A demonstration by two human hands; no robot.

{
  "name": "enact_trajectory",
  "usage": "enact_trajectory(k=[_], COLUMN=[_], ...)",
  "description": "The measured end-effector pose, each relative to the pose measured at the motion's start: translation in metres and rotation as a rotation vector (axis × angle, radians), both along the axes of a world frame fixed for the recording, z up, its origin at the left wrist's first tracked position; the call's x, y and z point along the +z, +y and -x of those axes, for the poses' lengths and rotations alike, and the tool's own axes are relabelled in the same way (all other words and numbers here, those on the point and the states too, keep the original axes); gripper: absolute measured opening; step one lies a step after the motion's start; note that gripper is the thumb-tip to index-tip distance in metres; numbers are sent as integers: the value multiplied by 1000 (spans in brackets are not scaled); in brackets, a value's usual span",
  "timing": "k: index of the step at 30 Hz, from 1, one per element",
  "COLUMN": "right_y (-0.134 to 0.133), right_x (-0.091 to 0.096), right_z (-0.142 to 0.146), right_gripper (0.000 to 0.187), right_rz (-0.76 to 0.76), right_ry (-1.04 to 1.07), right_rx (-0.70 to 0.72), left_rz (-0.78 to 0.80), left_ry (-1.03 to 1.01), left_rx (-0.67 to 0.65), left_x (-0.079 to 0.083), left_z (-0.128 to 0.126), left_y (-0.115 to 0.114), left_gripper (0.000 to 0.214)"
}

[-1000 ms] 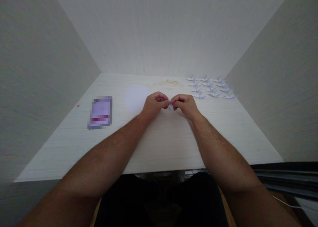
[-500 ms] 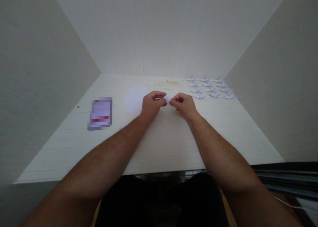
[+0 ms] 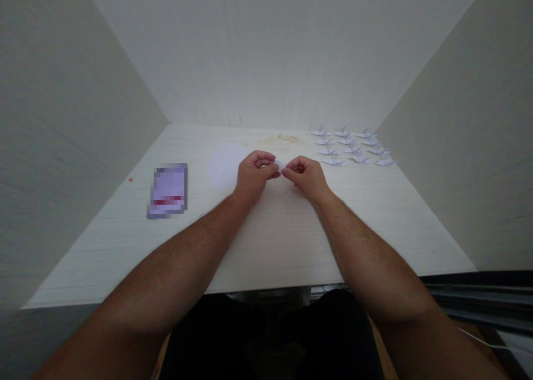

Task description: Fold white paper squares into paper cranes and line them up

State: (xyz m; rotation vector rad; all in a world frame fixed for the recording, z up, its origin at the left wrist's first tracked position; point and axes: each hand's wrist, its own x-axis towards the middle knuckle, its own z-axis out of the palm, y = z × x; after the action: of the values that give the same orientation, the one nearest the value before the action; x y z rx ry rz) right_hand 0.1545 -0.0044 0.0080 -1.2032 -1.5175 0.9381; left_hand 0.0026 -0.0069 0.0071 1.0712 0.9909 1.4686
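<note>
Between my hands, above the middle of the white table, is a small piece of folded white paper (image 3: pixel 279 165). My left hand (image 3: pixel 257 172) pinches its left side between thumb and fingers. From the right, my right hand (image 3: pixel 306 175) grips the paper's other end with thumb and forefinger, its remaining fingers curled. Much of the paper is covered by my fingertips, so its exact shape cannot be made out. White sheets of paper (image 3: pixel 225 163) lie flat on the table just left of my left hand.
Several folded paper cranes (image 3: pixel 350 143) stand in rows at the back right of the table (image 3: pixel 275 241). A blurred purple item (image 3: pixel 170 188) lies on the left, with a small red spot (image 3: pixel 130 180) beside it. Walls enclose the back and both sides.
My left thumb has shifted slightly over the paper, and the fingertips of both hands are a little closer together. Less of the paper shows now.
</note>
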Motion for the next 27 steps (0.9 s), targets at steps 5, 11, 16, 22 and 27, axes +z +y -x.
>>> enact_trajectory(k=[5, 11, 16, 22, 27], right_y=[-2, -2, -5, -6, -7], right_x=[2, -2, -1, 1, 3], right_z=[-1, 0, 1, -1, -1], right_gripper=[22, 20, 25, 33, 34], right_rz=[-2, -46, -51, -99, -103], right_ry=[-29, -62, -77, -145, -132], right_rx=[6, 38, 48, 17, -2], left_rz=[34, 36, -16, -57, -47], left_ry=[48, 98, 138, 188, 197], left_rx=[-43, -78, -58, -25, -2], left_x=[-2, -4, -2, -1, -2], left_z=[2, 3, 3, -2, -5], left_y=[2, 2, 2, 2, 3], left_gripper=[27, 19, 16, 12, 13])
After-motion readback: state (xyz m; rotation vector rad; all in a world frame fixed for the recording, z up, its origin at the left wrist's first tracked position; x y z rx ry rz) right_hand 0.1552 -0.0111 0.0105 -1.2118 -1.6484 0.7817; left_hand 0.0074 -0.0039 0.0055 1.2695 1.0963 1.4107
